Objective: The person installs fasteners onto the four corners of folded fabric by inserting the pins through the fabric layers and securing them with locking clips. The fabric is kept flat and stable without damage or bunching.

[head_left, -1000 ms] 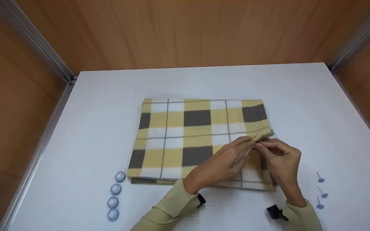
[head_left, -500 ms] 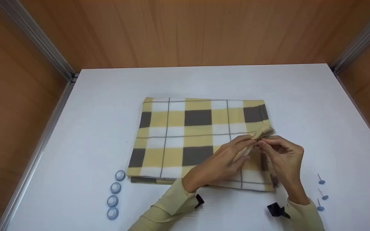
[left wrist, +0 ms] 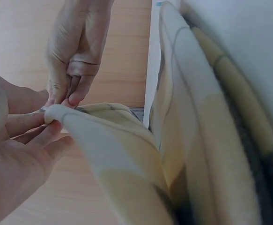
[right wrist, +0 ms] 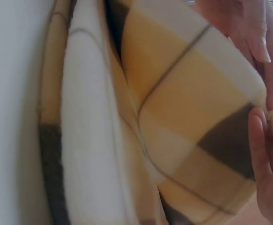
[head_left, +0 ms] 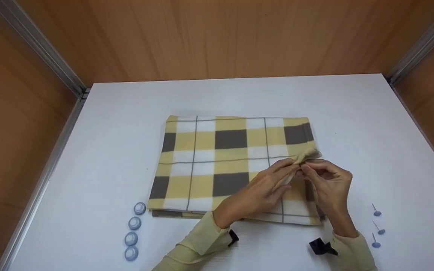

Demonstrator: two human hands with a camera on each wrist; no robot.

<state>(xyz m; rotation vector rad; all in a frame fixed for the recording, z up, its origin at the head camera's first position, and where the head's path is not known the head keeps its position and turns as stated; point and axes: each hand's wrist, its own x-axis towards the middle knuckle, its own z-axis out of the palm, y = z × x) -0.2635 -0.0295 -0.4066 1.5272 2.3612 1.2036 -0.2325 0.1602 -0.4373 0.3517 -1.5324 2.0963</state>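
While both hands meet at the right-hand edge of the cloth, the left hand (head_left: 256, 192) pinches a raised, bunched fold (head_left: 306, 153) of it between thumb and fingers. The right hand (head_left: 332, 184) pinches at the same spot, thumb against bent forefinger; the grip is narrow on both sides, and whether anything besides fabric sits between the fingertips cannot be told.

The item handled is a folded checked cloth (head_left: 231, 139) in pale yellow, white and dark grey with thin grey lines, lying flat as a layered rectangle on the table apart from the lifted portion. Its surface appears soft and fleecy, its folded edges thick and rounded in the wrist views. Both arms wear pale yellow-green fabric sleeves (head_left: 198, 241), with a small black angular device (head_left: 319, 247) at each wrist.

Near the cloth's lower left corner, four blue-grey round stepped caps (head_left: 134, 223) stand in a slightly slanting row. Well to its right, beyond the right forearm, three blue-grey pins (head_left: 381, 232) with flat disc heads and thin shafts form a column, shafts pointing up and leftward. All rest on a smooth white tabletop (head_left: 89, 150), bounded by wood-grain panels (head_left: 217, 41) and grey metal corner profiles (head_left: 40, 45).
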